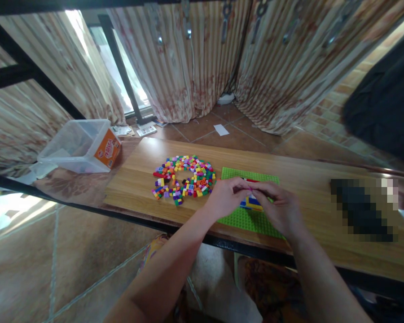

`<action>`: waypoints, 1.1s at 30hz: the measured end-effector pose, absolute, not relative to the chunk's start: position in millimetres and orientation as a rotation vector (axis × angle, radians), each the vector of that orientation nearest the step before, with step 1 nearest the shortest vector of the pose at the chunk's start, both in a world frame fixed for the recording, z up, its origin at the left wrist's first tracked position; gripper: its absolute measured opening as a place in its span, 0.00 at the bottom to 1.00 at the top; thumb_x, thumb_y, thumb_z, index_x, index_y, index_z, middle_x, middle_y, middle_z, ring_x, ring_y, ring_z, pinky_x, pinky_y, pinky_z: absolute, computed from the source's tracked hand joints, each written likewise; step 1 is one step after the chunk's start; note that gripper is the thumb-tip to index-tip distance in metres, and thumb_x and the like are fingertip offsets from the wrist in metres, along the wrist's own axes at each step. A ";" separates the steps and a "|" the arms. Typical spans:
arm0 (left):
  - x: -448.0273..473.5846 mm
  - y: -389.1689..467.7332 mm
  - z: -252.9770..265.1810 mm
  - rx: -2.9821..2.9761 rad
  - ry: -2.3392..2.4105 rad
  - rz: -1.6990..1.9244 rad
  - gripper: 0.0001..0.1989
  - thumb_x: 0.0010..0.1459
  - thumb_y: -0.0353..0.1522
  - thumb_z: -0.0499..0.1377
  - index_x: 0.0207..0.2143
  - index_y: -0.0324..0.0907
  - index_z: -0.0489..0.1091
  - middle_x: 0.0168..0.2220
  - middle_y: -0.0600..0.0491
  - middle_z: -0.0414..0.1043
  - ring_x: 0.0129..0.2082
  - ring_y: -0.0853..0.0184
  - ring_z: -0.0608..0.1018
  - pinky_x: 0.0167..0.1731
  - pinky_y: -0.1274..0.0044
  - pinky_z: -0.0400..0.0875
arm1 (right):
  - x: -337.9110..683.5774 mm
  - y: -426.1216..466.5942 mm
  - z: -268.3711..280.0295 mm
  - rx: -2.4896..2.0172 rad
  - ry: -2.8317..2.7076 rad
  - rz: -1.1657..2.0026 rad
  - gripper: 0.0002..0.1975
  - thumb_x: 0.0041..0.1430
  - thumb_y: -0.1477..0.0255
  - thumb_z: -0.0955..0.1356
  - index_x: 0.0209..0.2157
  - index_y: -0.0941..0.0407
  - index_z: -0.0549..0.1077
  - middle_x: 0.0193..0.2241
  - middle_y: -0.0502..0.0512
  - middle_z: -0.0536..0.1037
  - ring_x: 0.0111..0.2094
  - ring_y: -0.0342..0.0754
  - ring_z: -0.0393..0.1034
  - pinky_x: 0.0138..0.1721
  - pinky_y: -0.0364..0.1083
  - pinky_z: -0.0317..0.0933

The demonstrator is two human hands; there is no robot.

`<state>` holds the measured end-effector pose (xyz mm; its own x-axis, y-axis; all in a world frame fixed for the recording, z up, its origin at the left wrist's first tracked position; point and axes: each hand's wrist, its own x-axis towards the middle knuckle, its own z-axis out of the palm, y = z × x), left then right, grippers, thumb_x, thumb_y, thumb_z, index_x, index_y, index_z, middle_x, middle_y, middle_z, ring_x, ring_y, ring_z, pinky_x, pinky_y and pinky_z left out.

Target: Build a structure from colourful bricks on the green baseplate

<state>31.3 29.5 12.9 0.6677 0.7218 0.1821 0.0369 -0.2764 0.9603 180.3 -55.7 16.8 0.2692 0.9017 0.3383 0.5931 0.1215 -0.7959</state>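
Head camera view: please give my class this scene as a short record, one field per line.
Hands: left hand and right hand close together at the fingertips; any piece between is too small to identify
Under hands: green baseplate bearing blue and yellow bricks
Loose bricks: multicoloured ring, left of the baseplate
Surface: wooden board
Container: clear plastic box with orange label, left of the board

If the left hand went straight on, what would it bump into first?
Probably the right hand, just ahead of the left hand over the green baseplate, though exact depth is unclear.
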 end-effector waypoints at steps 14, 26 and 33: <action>41.7 29.4 8.0 1.204 0.564 0.756 0.11 0.48 0.36 0.67 0.28 0.37 0.73 0.22 0.56 0.72 0.20 0.76 0.70 0.25 0.82 0.65 | 175.1 -55.6 18.1 -1.572 -1.342 0.442 0.10 0.58 0.63 0.69 0.39 0.49 0.80 0.41 0.51 0.82 0.42 0.51 0.76 0.45 0.51 0.69; 34.4 40.0 4.7 1.638 0.919 0.787 0.07 0.57 0.29 0.57 0.32 0.38 0.75 0.31 0.51 0.77 0.31 0.69 0.76 0.33 0.79 0.68 | 219.5 -51.5 -2.1 -1.806 -1.308 0.246 0.11 0.54 0.60 0.71 0.33 0.51 0.82 0.39 0.54 0.79 0.41 0.51 0.73 0.42 0.51 0.68; 31.9 36.1 12.6 1.787 1.001 0.639 0.08 0.58 0.29 0.58 0.36 0.38 0.77 0.35 0.50 0.79 0.33 0.67 0.76 0.37 0.76 0.69 | 213.8 -47.4 -7.6 -1.779 -1.349 0.314 0.11 0.54 0.60 0.71 0.34 0.49 0.82 0.43 0.55 0.77 0.45 0.52 0.72 0.47 0.53 0.67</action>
<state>31.9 36.1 12.6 0.5270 0.8498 -0.0088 0.3500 -0.2076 0.9135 213.8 -47.4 -7.6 0.3840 0.8785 0.2842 0.6624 -0.0477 -0.7477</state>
